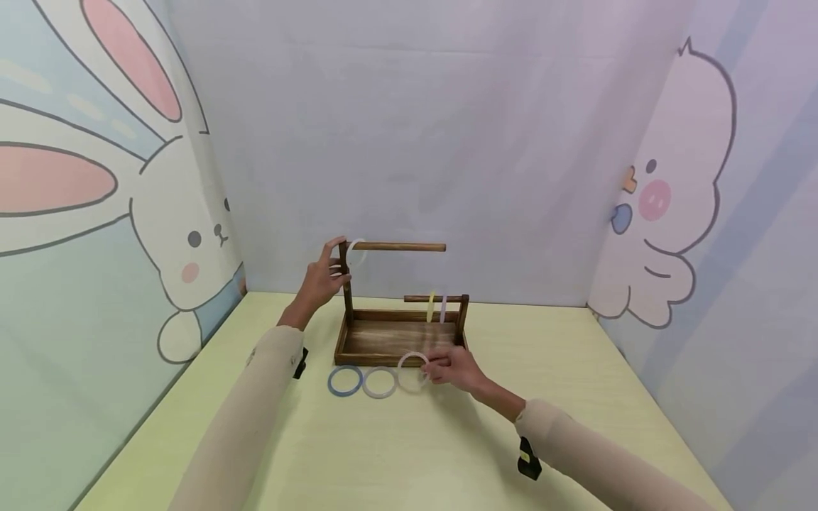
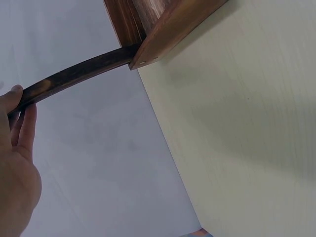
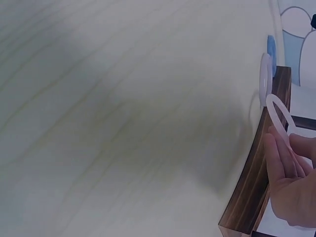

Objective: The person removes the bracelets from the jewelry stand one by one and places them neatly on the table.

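A dark wooden stand (image 1: pixel 391 338) has a tray base, a tall post with a long upper bar, and a shorter post with a low bar. My left hand (image 1: pixel 322 280) holds the tall post (image 2: pixel 74 75) near its top, thumb and fingers on either side. Just beside it, a white bangle (image 1: pixel 348 257) hangs on the upper bar. My right hand (image 1: pixel 456 367) pinches a translucent pale pink bangle (image 3: pixel 274 114) upright by its rim, at the tray's front edge. From the low bar hang a yellow bangle (image 1: pixel 431 307) and a lavender bangle (image 1: pixel 444 310).
On the pale yellow table (image 1: pixel 358 454), in front of the tray, lie a blue bangle (image 1: pixel 345 394) and a pale lilac bangle (image 1: pixel 380 396) side by side. Cloth walls (image 1: pixel 434 142) with cartoon animals enclose the table at the back and both sides.
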The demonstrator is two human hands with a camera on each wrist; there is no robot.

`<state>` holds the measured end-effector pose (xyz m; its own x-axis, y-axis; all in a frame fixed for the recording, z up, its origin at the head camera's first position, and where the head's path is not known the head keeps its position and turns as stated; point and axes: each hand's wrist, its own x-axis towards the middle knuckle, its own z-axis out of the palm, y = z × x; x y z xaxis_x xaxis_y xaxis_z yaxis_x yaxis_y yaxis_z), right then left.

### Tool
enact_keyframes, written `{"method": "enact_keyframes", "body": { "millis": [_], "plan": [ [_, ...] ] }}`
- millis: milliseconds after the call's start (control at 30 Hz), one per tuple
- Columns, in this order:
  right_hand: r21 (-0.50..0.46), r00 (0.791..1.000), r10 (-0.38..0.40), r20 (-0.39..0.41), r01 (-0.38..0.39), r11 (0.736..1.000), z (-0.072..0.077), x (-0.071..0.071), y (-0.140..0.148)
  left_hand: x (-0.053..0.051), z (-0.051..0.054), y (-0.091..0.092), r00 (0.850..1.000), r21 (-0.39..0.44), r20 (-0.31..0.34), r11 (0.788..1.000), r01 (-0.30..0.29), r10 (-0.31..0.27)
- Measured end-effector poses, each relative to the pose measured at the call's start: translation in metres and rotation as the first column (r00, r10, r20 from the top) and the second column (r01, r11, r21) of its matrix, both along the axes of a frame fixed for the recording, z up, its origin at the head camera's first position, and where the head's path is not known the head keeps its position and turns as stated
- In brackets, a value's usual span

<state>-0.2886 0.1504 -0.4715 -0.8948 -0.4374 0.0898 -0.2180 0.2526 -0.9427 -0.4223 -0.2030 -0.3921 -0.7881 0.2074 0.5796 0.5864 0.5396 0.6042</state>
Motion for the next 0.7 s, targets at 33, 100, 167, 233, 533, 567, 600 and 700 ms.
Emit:
{"method": "enact_keyframes", "body": {
  "millis": [33, 100, 167, 233, 533, 567, 600, 700],
  "plan": [
    [0.006, 1.0, 0.004, 0.008, -0.004, 1.0, -0.001, 0.0, 0.0, 0.0, 0.0, 0.0, 1.0, 0.004, -0.003, 1.0, 0.003, -0.003],
    [0.019, 1.0, 0.009, 0.018, -0.01, 1.0, -0.004, 0.001, -0.001, 0.0, 0.0, 0.0, 1.0, 0.004, -0.001, 1.0, 0.001, -0.001],
    [0.036, 1.0, 0.013, 0.021, -0.014, 0.999, -0.005, 0.002, -0.002, 0.0, 0.0, 0.0, 1.0, 0.002, 0.0, 1.0, -0.003, 0.003],
    [0.045, 1.0, 0.015, 0.027, -0.016, 0.999, -0.006, 0.003, -0.002, -0.001, 0.0, 0.001, 1.0, 0.002, 0.001, 1.0, -0.009, 0.009],
    [0.067, 0.999, -0.031, 0.023, 0.029, 0.997, -0.013, 0.002, 0.0, -0.001, 0.0, 0.001, 1.0, 0.0, 0.004, 1.0, -0.014, 0.014],
    [0.069, 0.999, -0.04, 0.025, 0.038, 0.997, -0.014, 0.002, 0.0, -0.001, 0.0, 0.001, 1.0, 0.0, 0.003, 1.0, -0.014, 0.014],
    [0.071, 0.998, -0.05, 0.028, 0.048, 0.996, -0.016, 0.002, 0.0, -0.001, -0.001, 0.001, 1.0, 0.0, 0.002, 1.0, -0.013, 0.013],
    [0.055, 0.996, -0.075, 0.042, 0.073, 0.996, -0.019, 0.004, 0.0, -0.002, -0.001, 0.0, 1.0, 0.0, -0.007, 1.0, -0.008, 0.008]
  ]
}}
